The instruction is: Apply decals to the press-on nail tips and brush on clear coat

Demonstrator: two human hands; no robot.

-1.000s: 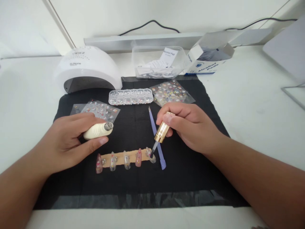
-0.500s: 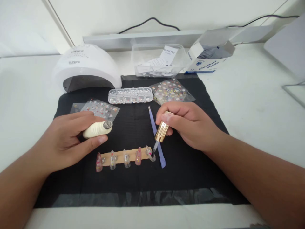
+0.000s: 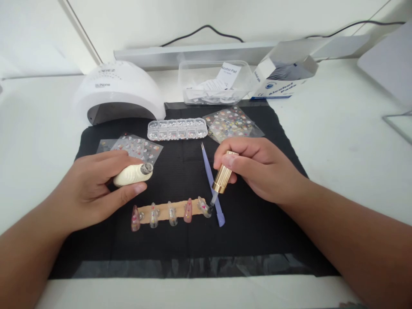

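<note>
My left hand [image 3: 106,184] is closed around a cream nail polish bottle [image 3: 130,174], tipped sideways with its uncapped neck facing right. My right hand [image 3: 254,165] pinches the ribbed gold cap of a nail polish brush [image 3: 221,178]. The dark bristles point down at the edge of the rightmost false nail [image 3: 204,207], seemingly touching it. Several decorated false nails, some clear and some pinkish like the pink nail [image 3: 188,210], are set along a tan strip [image 3: 163,212]. Purple tweezers [image 3: 210,180] lie beneath the brush, just right of the strip.
A black mat [image 3: 180,244] covers the table's middle. Behind it stand a white nail lamp [image 3: 122,86], a clear tub [image 3: 193,77] of packets and an alcohol pad box [image 3: 280,81]. A rhinestone case [image 3: 177,129] and sticker sheets [image 3: 233,122] lie on the mat.
The brush tip has moved slightly right, from the face of the rightmost nail to its lower right edge. My left hand holds the bottle as before; the view has shifted a little.
</note>
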